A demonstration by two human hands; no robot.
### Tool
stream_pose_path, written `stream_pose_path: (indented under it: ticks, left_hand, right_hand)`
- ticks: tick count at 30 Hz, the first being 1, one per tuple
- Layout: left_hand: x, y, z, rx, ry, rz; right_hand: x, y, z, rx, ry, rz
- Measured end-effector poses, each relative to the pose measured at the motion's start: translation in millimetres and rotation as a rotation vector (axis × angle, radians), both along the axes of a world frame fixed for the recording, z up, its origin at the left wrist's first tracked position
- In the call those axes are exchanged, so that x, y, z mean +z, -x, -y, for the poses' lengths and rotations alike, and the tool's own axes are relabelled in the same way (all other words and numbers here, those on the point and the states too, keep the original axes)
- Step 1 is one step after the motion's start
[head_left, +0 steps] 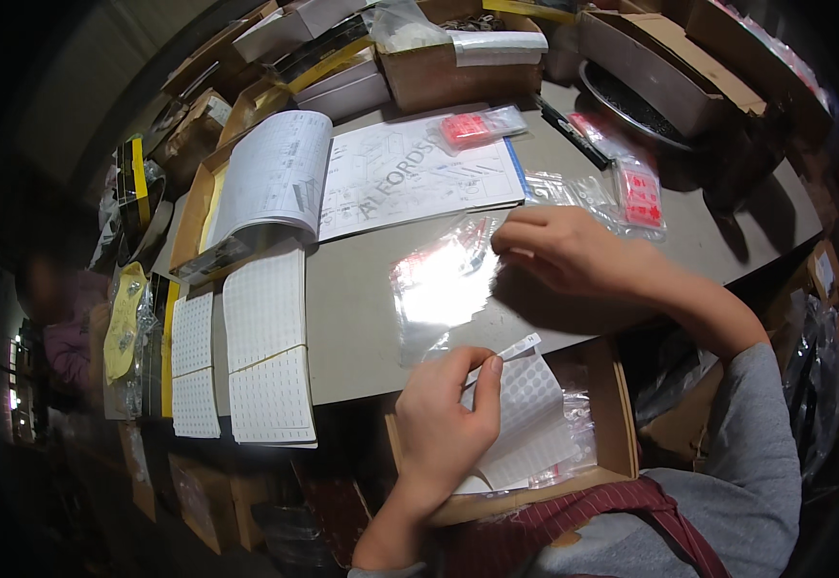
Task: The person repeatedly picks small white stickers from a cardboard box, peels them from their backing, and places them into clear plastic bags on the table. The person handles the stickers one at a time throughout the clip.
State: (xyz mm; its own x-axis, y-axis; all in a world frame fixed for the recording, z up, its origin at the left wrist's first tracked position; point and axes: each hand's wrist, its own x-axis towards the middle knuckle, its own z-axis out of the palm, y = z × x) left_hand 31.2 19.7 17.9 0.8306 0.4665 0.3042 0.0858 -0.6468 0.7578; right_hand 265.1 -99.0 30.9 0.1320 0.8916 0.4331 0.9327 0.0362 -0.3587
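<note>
My left hand (450, 416), thumb against fingers, grips a white sheet of round stickers (525, 409). A narrow strip of the sheet (519, 353) stands up past my thumb. Over the table, my right hand (564, 249) is closed with its fingertips at the right edge of a stack of clear plastic bags (439, 289). Glare whitens the bags' middle, and whatever the right fingers pinch is too small to make out. Below the sticker sheet, an open cardboard box (617, 409) with clear bags inside sits at the table's near edge.
An open booklet of printed drawings (419, 188) lies on the table (352, 318), with a bag of red pieces (468, 127) on it. More red-filled bags (639, 196) and a black pen (574, 133) lie to the right. Banded label sheets (267, 356) overhang the left front edge. Boxes (463, 72) line the back.
</note>
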Motion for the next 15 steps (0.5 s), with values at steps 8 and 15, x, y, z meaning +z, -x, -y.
stream_pose_path:
  ticks: [8, 15]
  left_hand:
    - [-6, -3, -4, -0.028, -0.035, 0.094]
    - [-9, -2, -6, -0.051, -0.045, 0.132]
  right_hand:
    - [13, -33, 1, -0.135, 0.085, -0.001]
    - [11, -24, -23, -0.030, 0.361, -0.039]
